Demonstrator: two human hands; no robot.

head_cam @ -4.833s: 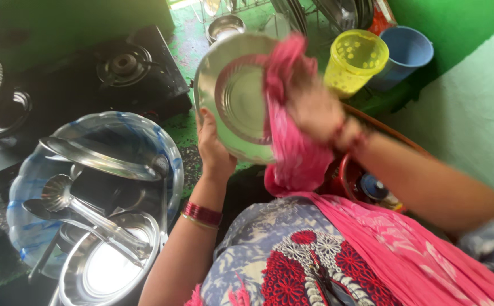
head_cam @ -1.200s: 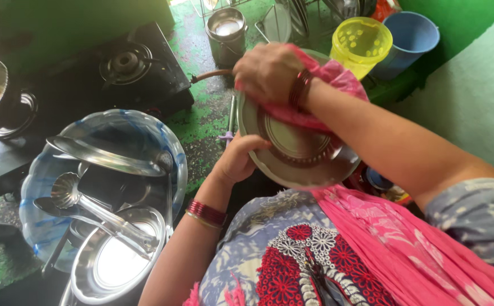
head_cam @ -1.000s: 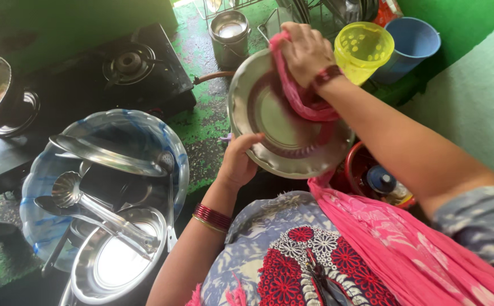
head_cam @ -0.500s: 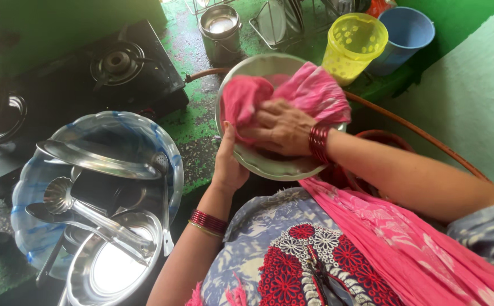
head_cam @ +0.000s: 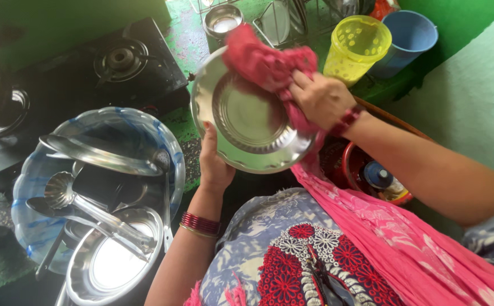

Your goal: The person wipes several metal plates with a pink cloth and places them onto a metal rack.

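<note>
Fingers of my right hand point(head_cam: 319, 99) were bunched down on a pink cloth point(head_cam: 264, 62), pressing it against the upper right rim of a round steel plate point(head_cam: 250, 116). My left hand point(head_cam: 216, 164) gripped that plate from underneath at its lower left edge, thumb hooked over the rim, so the plate stood tilted with its hollow face turned up toward me. Being round, the plate had no long axis to speak of; what counted was that the cloth sat at the far rim, directly opposite my left thumb, with the bare shiny centre lying between the two hands. My right hand was the nearer one to the cloth, my left the nearer to the uncovered lower rim. Red bangles point(head_cam: 200, 222) circled my left wrist.

Below and to my left, a blue-streaked plastic basin point(head_cam: 170, 150) held other steel ware: a lid point(head_cam: 102, 156), a ladle point(head_cam: 60, 190), and a shallow steel dish point(head_cam: 114, 263) at its near side. Beyond it, a black gas stove point(head_cam: 125, 59) sat on the green countertop point(head_cam: 184, 34). Toward the counter's far edge stood a small steel pot point(head_cam: 222, 20) and a wire dish rack point(head_cam: 292, 17), then a perforated yellow cup point(head_cam: 357, 45) just beside a blue bucket point(head_cam: 408, 34). Walls around were painted green.
</note>
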